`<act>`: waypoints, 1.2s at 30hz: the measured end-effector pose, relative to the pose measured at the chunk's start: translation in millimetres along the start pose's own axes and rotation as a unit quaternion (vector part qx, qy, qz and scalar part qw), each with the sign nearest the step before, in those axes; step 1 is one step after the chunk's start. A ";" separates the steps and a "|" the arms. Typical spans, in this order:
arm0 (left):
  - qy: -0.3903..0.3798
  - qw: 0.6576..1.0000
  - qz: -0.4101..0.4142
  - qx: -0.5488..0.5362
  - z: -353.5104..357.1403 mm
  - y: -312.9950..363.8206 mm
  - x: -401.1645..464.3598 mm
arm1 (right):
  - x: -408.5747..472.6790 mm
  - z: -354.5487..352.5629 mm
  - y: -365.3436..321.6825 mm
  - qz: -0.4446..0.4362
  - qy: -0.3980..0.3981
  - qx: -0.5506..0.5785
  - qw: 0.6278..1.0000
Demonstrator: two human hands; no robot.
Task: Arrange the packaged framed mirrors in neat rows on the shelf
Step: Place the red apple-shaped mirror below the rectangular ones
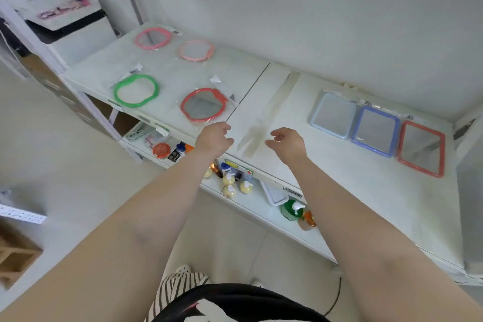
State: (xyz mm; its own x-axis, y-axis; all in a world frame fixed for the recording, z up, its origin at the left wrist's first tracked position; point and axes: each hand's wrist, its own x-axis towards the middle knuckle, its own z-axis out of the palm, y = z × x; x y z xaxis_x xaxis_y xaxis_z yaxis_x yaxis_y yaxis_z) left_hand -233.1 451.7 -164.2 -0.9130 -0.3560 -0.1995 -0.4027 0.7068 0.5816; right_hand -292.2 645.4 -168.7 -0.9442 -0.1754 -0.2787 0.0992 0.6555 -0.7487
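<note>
On the white shelf (261, 91), several packaged apple-shaped mirrors lie flat on the left: a pink one (153, 38), a pale pink one (196, 50), a green one (136, 90) and a red one (203, 107). To the right, three rectangular mirrors sit side by side: pale blue (333, 115), blue (375, 131) and red (421, 148). My left hand (214, 137) hovers near the shelf's front edge, just below the red apple mirror, fingers loosely curled and empty. My right hand (287, 142) hovers over the shelf's middle, fingers apart, holding nothing.
A lower shelf (251, 206) holds bottles, a green soap dispenser (292, 209) and a round orange tin (161, 150). White boxes (68, 21) stack at the far left. A cardboard box (15, 256) sits on the floor at left. The wall stands right behind the shelf.
</note>
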 end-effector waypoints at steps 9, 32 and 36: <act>0.022 0.999 -0.014 0.044 -83.8 -107.4 -22.6 | -15.6 111.1 -88.8 -0.083 -0.039 -0.075 0.993; 0.019 0.997 0.033 0.063 -256.6 -324.6 81.8 | 31.9 329.9 -274.0 -0.115 -0.025 -0.225 0.967; 0.017 0.997 0.026 0.068 -270.1 -334.8 124.0 | 82.9 348.0 -300.4 -0.117 -0.020 -0.213 0.970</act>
State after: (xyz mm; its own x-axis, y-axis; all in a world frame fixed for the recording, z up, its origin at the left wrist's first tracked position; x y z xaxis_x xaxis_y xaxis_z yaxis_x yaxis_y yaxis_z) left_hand -193.6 5.8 -170.6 -0.9312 -0.3351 -0.1437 -0.3618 0.8006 0.4776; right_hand -291.0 178.3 -176.2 -0.9118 -0.3778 -0.1608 -0.2621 0.8370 -0.4804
